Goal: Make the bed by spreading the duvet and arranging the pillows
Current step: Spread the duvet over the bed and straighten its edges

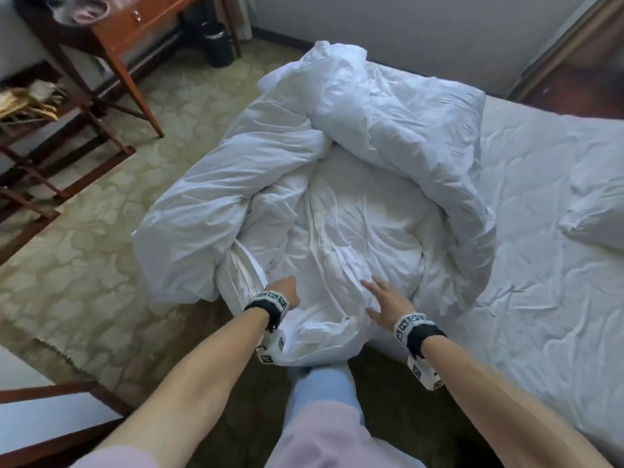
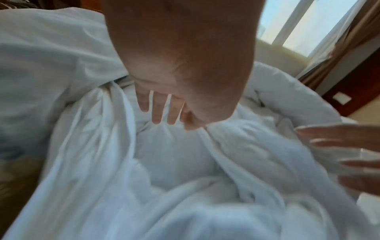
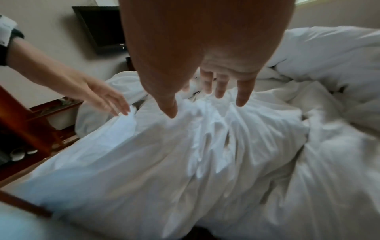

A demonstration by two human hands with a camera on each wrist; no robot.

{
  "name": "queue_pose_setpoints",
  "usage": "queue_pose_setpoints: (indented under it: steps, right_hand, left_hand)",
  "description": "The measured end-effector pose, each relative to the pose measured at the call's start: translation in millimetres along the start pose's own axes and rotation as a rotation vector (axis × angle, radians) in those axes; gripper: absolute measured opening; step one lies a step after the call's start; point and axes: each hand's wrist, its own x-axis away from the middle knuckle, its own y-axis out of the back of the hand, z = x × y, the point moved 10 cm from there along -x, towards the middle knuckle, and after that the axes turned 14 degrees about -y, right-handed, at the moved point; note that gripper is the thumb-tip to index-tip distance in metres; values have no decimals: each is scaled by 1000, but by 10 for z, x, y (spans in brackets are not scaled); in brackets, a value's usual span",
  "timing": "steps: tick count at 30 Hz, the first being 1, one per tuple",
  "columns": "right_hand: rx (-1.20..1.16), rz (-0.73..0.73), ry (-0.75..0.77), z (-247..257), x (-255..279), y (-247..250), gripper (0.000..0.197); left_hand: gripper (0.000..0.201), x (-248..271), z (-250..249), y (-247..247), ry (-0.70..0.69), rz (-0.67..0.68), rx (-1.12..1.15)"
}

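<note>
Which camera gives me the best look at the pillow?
The head view: the pillow lies at the right edge on the bare mattress, clear of the bunched duvet. Both wrist views show only duvet and hands; no pillow is identifiable there.

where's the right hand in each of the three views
Head: the right hand is low and right of centre, fingers spread over the bunched white duvet.
Left wrist: only its blurred fingertips show, at the right edge.
Right wrist: it fills the top centre, the right hand reaching down at the duvet.
Shared landmark: the creased duvet fold under both hands.
</note>
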Motion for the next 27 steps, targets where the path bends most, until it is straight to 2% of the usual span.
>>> queue_pose_setpoints:
  steps: [1, 4, 8, 11, 14, 18, 20, 23, 24, 26, 27]
  right_hand:
    - [5, -33, -17, -37, -130, 149, 76]
    - [16, -96, -74, -148, -657, 553, 82]
    - [-74, -29, -169, -292, -1502, 675, 99]
    - [-156, 66, -272, -432, -2031, 477, 117]
    - [-173, 227, -372, -516, -2398, 150, 129]
    - [-161, 399, -436, -625, -2653, -364, 133]
    - [-178, 427, -425, -638, -2762, -493, 135]
    - [-217, 459, -376, -685, -2895, -545, 138]
    - [-246, 465, -352, -699, -2915, -515, 139]
    - [-330, 480, -283, -709, -2908, -427, 135]
    - [-372, 476, -246, -715, -2866, -350, 127]
  left_hand:
    - [54, -182, -37, 193, 4, -54, 47]
    - [90, -832, -132, 641, 31, -138, 237]
    - [116, -1773, -189, 1023, 79, -170, 393]
    - [129, -2318, -236, 1218, 147, -188, 502]
    - [144, -2841, -82, 1183, 315, -174, 637]
    - [161, -3332, 272, 965, 568, -259, 776]
    - [164, -3501, 314, 902, 610, -287, 826]
    - [162, -3755, 127, 858, 551, -338, 968]
    - [151, -3823, 20, 890, 497, -350, 969]
    - [96, -3895, -231, 1055, 363, -393, 883]
    - [69, -3872, -377, 1177, 307, -429, 812]
